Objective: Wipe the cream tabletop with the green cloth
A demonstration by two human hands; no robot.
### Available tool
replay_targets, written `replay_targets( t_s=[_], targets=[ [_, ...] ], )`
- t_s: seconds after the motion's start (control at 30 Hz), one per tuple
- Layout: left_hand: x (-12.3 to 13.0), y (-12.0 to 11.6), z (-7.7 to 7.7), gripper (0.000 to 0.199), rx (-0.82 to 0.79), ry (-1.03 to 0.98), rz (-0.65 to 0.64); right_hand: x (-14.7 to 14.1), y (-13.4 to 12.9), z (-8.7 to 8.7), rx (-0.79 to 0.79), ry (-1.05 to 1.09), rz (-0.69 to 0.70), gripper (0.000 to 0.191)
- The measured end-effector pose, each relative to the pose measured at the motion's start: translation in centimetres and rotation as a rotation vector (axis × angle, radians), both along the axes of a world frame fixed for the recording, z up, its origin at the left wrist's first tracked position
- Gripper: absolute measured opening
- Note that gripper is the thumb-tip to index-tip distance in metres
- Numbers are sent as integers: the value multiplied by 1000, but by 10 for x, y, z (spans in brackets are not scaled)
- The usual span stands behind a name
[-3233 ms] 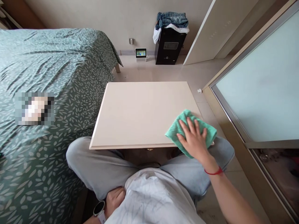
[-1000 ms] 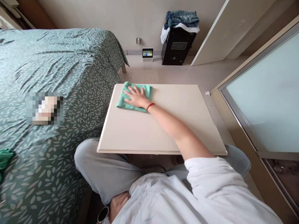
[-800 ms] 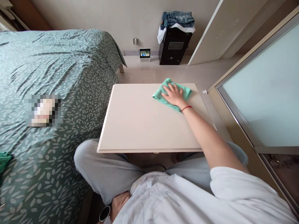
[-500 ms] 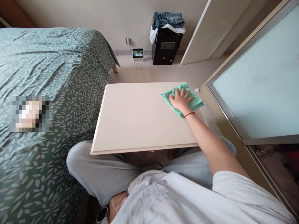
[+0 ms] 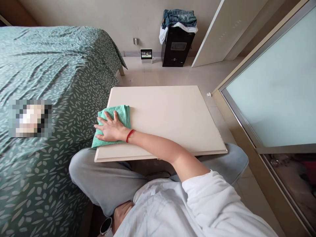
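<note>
My right hand (image 5: pixel 110 127), a red string at its wrist, lies flat with fingers spread on a folded green cloth (image 5: pixel 125 113). The cloth covers part of the left side of a pale tabletop (image 5: pixel 165 115) and hangs slightly past its left edge. My left hand (image 5: pixel 121 213), with a watch on the wrist, rests low by my thigh at the hem of my white shirt. Its fingers are partly hidden, so whether it is open or closed is unclear.
A bed (image 5: pixel 61 108) with a green leaf-patterned cover stands at the left. Beyond the table are a small screen (image 5: pixel 146 56) and a black cabinet (image 5: pixel 176 47) with jeans (image 5: pixel 179 18) on top. A frosted sliding door (image 5: pixel 274 89) is at the right.
My right hand and the green cloth have moved from the tabletop's far right corner across to its left side. My left hand has hardly moved. The small screen's picture is different.
</note>
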State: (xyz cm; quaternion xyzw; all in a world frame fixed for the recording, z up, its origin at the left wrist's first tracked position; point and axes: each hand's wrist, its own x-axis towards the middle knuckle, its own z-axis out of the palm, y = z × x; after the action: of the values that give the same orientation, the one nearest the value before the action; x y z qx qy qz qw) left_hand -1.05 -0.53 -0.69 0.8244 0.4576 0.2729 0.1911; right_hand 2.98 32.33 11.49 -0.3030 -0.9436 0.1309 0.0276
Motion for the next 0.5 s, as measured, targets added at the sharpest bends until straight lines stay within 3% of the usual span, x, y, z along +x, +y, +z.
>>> replay_targets(
  t_s=[0.07, 0.17, 0.33, 0.43, 0.5],
  targets=[
    [-1, 0, 0, 31, -14, -6, -8, 17, 4, 2, -36, -4, 7, 69],
    [-2, 0, -2, 34, -28, 3, -19, 70, 17, 8, -73, -13, -161, 76],
    [-3, -1, -8, 31, 36, 27, 5, 217, 25, 10, -61, -93, -648, 79],
    [-2, -1, -8, 31, 37, 40, 2, 311, 12, 3, -67, -187, -951, 79],
    [-1, 1, -6, 31, 21, 45, -10, 357, -2, -4, -57, -207, -1121, 83]
  ],
)
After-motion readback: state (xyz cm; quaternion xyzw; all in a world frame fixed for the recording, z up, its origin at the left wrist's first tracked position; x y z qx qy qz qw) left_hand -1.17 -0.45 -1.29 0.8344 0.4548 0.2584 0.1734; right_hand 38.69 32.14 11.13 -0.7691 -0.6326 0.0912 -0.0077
